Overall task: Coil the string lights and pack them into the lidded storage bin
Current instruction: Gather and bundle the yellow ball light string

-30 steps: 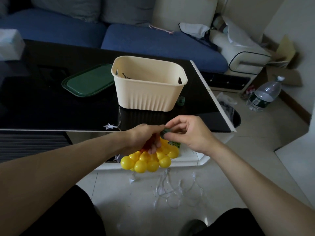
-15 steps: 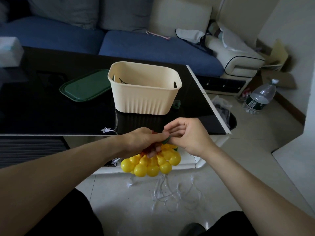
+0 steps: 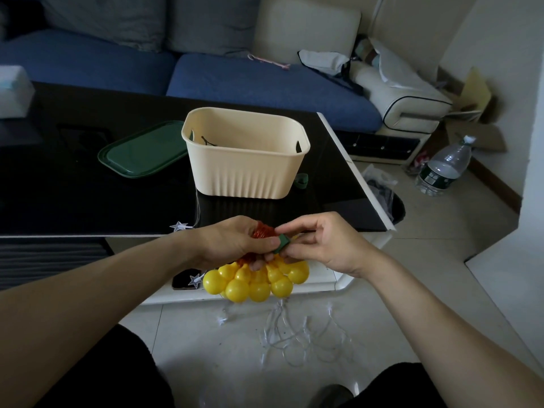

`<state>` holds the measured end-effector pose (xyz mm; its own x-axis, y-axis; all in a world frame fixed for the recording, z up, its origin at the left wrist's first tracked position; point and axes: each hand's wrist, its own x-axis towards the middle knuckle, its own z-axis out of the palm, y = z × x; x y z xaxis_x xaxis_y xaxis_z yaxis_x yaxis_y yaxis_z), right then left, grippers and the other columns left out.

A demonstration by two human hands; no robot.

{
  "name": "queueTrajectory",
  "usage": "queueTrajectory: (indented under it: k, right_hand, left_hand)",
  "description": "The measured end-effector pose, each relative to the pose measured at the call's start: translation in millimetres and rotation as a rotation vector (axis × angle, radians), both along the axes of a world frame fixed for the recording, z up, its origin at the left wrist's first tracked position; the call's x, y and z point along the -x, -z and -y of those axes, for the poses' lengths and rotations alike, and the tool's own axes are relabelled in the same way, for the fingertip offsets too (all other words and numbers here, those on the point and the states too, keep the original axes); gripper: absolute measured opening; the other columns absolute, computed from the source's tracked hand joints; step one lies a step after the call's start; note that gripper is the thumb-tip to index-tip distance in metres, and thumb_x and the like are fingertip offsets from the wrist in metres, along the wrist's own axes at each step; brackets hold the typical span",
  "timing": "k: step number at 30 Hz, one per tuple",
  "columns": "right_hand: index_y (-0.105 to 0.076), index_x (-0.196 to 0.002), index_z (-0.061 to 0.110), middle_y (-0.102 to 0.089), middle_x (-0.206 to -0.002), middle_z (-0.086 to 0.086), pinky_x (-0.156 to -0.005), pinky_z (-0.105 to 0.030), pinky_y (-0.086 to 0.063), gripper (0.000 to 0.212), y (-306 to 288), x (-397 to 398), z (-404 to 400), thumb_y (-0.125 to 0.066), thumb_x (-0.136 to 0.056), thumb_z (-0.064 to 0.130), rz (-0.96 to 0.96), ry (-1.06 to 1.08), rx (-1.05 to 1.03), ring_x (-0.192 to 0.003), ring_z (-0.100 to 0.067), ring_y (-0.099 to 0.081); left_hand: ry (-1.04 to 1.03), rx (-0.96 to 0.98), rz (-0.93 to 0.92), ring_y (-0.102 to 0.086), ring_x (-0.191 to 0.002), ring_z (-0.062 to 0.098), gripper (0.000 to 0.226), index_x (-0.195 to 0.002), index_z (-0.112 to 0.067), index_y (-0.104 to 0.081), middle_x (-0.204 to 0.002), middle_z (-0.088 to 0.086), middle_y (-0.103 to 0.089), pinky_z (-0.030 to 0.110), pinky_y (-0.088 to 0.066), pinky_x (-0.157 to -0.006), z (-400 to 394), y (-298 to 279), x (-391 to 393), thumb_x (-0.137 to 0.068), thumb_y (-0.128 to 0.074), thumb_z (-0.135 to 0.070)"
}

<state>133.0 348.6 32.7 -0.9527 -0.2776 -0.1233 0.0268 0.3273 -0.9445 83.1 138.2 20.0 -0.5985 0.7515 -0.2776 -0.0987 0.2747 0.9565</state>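
My left hand (image 3: 232,241) grips a coiled bundle of orange-red wire (image 3: 263,231), and a cluster of yellow ball lights (image 3: 254,279) hangs below it. My right hand (image 3: 321,242) pinches a small green strap (image 3: 282,242) against that bundle. Both hands hover just off the near edge of the black table (image 3: 88,201). The cream storage bin (image 3: 245,169) stands open on the table beyond my hands. Its green lid (image 3: 141,150) lies flat to the bin's left. A second string with white star lights (image 3: 179,226) trails over the table edge down to the floor.
Loose white wire (image 3: 300,334) lies tangled on the tile floor between my knees. A green strap (image 3: 300,181) rests by the bin's right side. A blue sofa (image 3: 235,81) runs behind the table. A large water bottle (image 3: 444,169) stands on the floor at right.
The view has tilted a little, so the bin sits lower in frame. My hands stay together on the bundle; the green strap now shows more clearly between my fingers.
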Motion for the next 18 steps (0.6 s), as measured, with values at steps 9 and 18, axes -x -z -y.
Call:
queueTrajectory:
  k: [9, 18]
  right_hand:
    - [-0.072, -0.104, 0.004, -0.077, -0.086, -0.016, -0.072, -0.034, -0.063, 0.020, 1.9, -1.3, 1.4, -0.073, -0.085, 0.001, 0.074, 0.113, 0.045, -0.081, -0.028, -0.076]
    - [-0.069, -0.094, 0.000, -0.072, -0.081, -0.024, -0.064, -0.034, -0.062, 0.011, -6.2, -2.2, 14.3, -0.074, -0.084, -0.005, 0.008, 0.149, -0.049, -0.070, -0.026, -0.074]
  left_hand:
    - [-0.021, 0.037, -0.004, -0.047, -0.055, 0.016, 0.034, -0.073, -0.002, -0.057, -0.058, 0.003, -0.056, 0.022, -0.043, -0.058, 0.4, -6.3, -0.7, -0.099, -0.055, -0.024]
    - [-0.060, 0.085, -0.103, -0.043, -0.055, 0.022, 0.040, -0.064, -0.007, -0.056, -0.063, 0.016, -0.050, 0.030, -0.038, -0.059, 2.6, -7.8, -0.4, -0.086, -0.073, -0.036]
